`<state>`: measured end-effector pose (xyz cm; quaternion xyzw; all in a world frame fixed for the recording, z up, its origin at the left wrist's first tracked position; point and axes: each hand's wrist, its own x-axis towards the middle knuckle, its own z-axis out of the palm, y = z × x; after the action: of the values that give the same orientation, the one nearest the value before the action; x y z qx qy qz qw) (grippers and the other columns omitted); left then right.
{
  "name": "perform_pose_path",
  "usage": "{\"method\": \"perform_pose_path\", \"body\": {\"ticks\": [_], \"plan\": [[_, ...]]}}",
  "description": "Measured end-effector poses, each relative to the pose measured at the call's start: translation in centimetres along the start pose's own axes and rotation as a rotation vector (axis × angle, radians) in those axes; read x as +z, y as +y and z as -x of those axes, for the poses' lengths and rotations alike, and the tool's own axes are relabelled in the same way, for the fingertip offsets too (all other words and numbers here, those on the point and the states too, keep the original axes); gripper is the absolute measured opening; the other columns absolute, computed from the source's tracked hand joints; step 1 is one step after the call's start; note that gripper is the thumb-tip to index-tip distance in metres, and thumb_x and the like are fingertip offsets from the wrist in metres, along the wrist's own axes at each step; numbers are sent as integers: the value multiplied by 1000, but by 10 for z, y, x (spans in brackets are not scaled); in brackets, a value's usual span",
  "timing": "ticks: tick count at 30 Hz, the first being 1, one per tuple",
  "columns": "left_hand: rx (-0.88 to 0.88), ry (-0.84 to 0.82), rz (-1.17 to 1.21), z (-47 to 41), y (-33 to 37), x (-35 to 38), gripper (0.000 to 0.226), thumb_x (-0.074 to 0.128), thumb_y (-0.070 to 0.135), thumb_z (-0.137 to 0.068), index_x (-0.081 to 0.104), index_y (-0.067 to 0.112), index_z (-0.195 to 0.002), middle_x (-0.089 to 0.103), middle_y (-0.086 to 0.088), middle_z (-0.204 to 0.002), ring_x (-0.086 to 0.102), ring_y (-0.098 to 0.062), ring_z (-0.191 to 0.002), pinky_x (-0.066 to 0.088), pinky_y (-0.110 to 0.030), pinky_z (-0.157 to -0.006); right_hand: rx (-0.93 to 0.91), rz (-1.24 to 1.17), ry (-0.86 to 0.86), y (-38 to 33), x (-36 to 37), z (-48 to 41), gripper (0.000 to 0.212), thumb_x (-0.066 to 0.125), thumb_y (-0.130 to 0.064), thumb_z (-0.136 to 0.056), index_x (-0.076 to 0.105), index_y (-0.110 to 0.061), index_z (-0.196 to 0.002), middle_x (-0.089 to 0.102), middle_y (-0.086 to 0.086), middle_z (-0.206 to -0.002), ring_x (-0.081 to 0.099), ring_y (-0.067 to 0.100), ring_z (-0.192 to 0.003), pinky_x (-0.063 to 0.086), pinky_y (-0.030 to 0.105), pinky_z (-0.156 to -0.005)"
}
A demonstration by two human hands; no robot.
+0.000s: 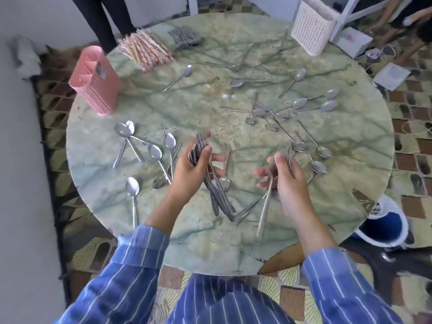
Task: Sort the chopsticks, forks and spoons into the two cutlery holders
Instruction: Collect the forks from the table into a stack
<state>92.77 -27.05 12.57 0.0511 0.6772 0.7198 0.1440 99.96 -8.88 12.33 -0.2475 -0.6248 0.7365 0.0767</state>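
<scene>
My left hand (pixel 194 170) grips a thick bundle of forks (pixel 216 195), tines up and handles pointing down toward the near table edge. My right hand (pixel 284 175) pinches one or two forks (pixel 265 213) near the tines, their handles hanging toward me. Several loose spoons (pixel 154 152) lie at the near left, and more spoons (pixel 301 104) are scattered at the right. A pink cutlery holder (pixel 97 81) stands at the left edge. A white cutlery holder (pixel 312 26) stands at the far right. A pile of wrapped chopsticks (pixel 146 50) lies at the far left.
The round green marble table (pixel 198 244) fills the view. A stack of grey forks (pixel 185 38) lies at the far edge beside the chopsticks. A person's dark legs (pixel 102 17) stand behind the table. A blue and white bucket (pixel 385 226) sits on the floor at the right.
</scene>
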Motion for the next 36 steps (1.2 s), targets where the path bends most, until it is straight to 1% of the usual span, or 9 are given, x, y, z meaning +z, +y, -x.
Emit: {"method": "perform_pose_path", "body": {"ticks": [4, 7, 10, 13, 16, 19, 21, 26, 36], "plan": [[-44, 75, 94, 24, -5, -35, 30, 43, 16, -102, 43, 24, -131, 72, -14, -100, 70, -33, -64, 58, -40, -60, 71, -144, -159, 7, 36, 4, 20, 38, -18, -104, 53, -11, -115, 74, 15, -88, 72, 29, -69, 59, 35, -59], [-83, 146, 113, 33, -6, -69, 25, 46, 17, -101, 43, 16, -127, 70, -6, -112, 71, -34, -74, 59, -43, -60, 111, -186, -246, 12, 67, 5, 31, 37, -9, -104, 48, -26, -127, 73, 16, -102, 71, 30, -71, 60, 38, -61], [-105, 173, 144, 35, -5, -111, 20, 44, 16, -102, 42, 7, -119, 68, -6, -117, 72, -33, -75, 59, -43, -60, 208, -240, -251, 18, 106, 3, 31, 37, -4, -102, 49, -20, -125, 73, 11, -102, 71, 29, -70, 58, 34, -55], [-122, 185, 152, 34, -1, -160, 16, 44, 11, -102, 46, 6, -117, 71, -8, -108, 70, -26, -63, 58, -36, -55, 312, -263, -221, 27, 155, 1, 23, 41, -10, -101, 60, -17, -113, 74, 5, -87, 67, 19, -60, 52, 27, -47], [-138, 176, 148, 31, 3, -214, 13, 44, 12, -101, 45, 8, -113, 72, -11, -104, 68, -30, -56, 58, -39, -54, 324, -242, -194, 36, 210, 0, 15, 47, -23, -100, 62, -22, -101, 60, -3, -66, 48, 9, -43, 34, 18, -38], [-154, 127, 105, 28, 13, -270, 16, 44, 15, -102, 43, 6, -115, 72, -10, -103, 69, -31, -60, 60, -44, -57, 304, -256, -207, 41, 269, 2, 15, 46, -31, -100, 58, -24, -96, 50, -5, -63, 35, 7, -42, 24, 16, -38], [-161, 105, 86, 26, 22, -307, 18, 44, 17, -101, 43, 6, -116, 73, -7, -100, 69, -30, -60, 60, -48, -60, 300, -267, -195, 43, 308, 5, 16, 45, -32, -100, 58, -24, -95, 48, -5, -63, 33, 6, -41, 23, 15, -38], [-172, 125, 82, 11, 36, -394, 12, 46, 19, -100, 50, 14, -110, 73, -6, -94, 68, -28, -57, 59, -41, -55, 215, -273, -196, 42, 399, 7, 18, 45, -32, -100, 59, -23, -94, 51, -6, -62, 33, 7, -41, 22, 15, -40], [-194, 52, 29, -83, 47, -509, 18, 49, 23, -99, 54, 15, -114, 71, -13, -99, 69, -33, -66, 59, -50, -64, 184, -229, -245, 51, 543, -55, 18, 49, -28, -99, 62, -16, -102, 60, -1, -70, 44, 12, -47, 29, 20, -40]]}}
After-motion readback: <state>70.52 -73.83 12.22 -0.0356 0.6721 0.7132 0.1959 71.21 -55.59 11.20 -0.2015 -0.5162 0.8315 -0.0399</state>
